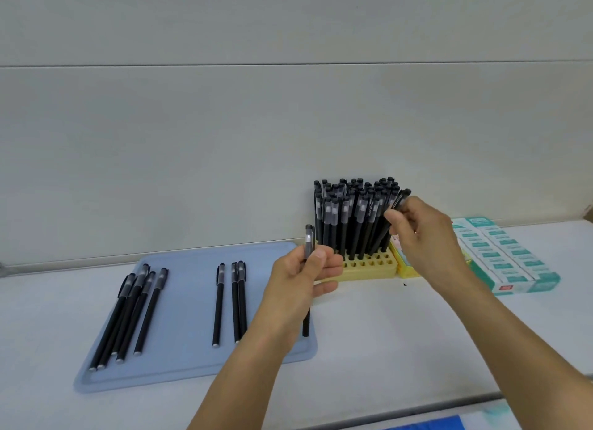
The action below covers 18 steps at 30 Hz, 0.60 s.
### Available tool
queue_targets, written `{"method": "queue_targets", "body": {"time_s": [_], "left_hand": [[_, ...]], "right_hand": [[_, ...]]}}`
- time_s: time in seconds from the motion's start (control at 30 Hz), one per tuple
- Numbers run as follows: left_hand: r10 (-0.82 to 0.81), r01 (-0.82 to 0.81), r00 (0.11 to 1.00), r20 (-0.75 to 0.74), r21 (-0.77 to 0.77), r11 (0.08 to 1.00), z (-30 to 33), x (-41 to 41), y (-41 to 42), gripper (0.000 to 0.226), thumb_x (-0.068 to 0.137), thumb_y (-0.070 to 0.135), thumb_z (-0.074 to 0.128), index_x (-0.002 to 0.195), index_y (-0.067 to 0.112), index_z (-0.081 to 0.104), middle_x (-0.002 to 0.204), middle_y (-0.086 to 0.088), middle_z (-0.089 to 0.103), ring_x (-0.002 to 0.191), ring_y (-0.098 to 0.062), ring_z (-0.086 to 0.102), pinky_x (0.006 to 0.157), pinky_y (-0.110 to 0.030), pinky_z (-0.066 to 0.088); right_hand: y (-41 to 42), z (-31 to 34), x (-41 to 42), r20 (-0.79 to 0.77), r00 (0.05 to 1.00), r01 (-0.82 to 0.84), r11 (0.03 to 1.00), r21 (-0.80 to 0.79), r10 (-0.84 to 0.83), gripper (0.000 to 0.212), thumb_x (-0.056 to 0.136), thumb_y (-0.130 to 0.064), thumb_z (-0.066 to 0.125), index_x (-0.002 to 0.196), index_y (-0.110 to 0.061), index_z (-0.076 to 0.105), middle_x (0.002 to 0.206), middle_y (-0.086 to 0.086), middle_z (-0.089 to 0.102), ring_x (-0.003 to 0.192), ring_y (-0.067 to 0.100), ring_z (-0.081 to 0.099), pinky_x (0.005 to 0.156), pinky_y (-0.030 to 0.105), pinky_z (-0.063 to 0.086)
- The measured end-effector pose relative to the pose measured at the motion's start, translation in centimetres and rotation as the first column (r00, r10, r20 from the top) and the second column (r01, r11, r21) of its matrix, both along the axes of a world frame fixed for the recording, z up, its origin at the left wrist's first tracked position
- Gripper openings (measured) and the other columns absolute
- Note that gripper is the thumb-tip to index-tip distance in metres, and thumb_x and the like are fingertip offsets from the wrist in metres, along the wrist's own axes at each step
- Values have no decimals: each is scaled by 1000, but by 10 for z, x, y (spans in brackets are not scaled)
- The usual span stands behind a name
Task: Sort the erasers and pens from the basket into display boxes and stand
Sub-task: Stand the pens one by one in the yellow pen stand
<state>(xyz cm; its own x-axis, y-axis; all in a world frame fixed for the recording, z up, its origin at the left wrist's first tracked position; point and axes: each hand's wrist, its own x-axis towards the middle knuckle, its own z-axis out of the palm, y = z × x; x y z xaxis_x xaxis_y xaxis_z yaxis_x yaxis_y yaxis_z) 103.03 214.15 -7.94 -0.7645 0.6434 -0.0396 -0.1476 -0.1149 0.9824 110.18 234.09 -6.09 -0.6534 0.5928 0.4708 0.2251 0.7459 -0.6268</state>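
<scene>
A yellow pen stand (pixel 369 267) against the wall holds several upright black pens (pixel 349 211); its front rows of holes are bare. My right hand (pixel 423 234) pinches a black pen (pixel 396 206) near its cap, tilted, at the stand's right side. My left hand (pixel 305 275) grips another black pen (pixel 308 243) upright, just left of the stand. On the blue tray (pixel 189 362) lie several loose black pens (pixel 134 311) at the left and three more pens (pixel 231 301) in the middle.
Teal display boxes of erasers (pixel 503 256) stand at the right, and a yellow box (pixel 406 267) sits between them and the stand. The white table's front edge (pixel 417 410) runs along the bottom right. A grey wall rises close behind.
</scene>
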Motion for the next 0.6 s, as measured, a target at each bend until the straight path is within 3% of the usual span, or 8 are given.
{"method": "queue_targets", "body": {"time_s": [0.33, 0.43, 0.5, 0.6], "left_hand": [[16, -17, 999, 40, 5, 1000, 0, -1, -4, 26, 101, 23, 47, 113, 7, 65, 104, -6, 74, 99, -16, 70, 86, -36, 58], [7, -10, 997, 75, 43, 999, 1, 0, -3, 26, 100, 24, 49, 112, 8, 66, 111, -6, 71, 105, -13, 67, 87, -39, 58], [-9, 2, 995, 101, 78, 997, 2, 2, 2, 26, 100, 24, 50, 112, 8, 66, 113, -8, 69, 107, -15, 66, 89, -41, 57], [-65, 52, 993, 95, 127, 991, 5, 12, 12, 24, 100, 23, 49, 115, 9, 62, 102, -12, 70, 98, -22, 68, 90, -37, 56]], "right_hand": [[-1, -5, -9, 254, 966, 48, 999, 4, -47, 23, 95, -40, 53, 85, -19, 55, 75, -6, 67, 74, 18, 61, 65, 34, 48], [-20, -1, 6, 143, 981, 139, 990, -26, -134, 28, 89, -49, 59, 98, -24, 50, 74, -7, 58, 73, 15, 55, 64, 34, 43], [-45, 2, 13, 16, 997, -70, 983, -169, 74, 18, 83, -40, 69, 89, -25, 62, 69, -4, 61, 66, 10, 56, 62, 31, 44], [-80, -3, 15, 31, 892, -417, 848, -326, 451, 7, 82, -20, 74, 76, -17, 70, 67, 1, 66, 52, 1, 47, 54, 15, 37]]}}
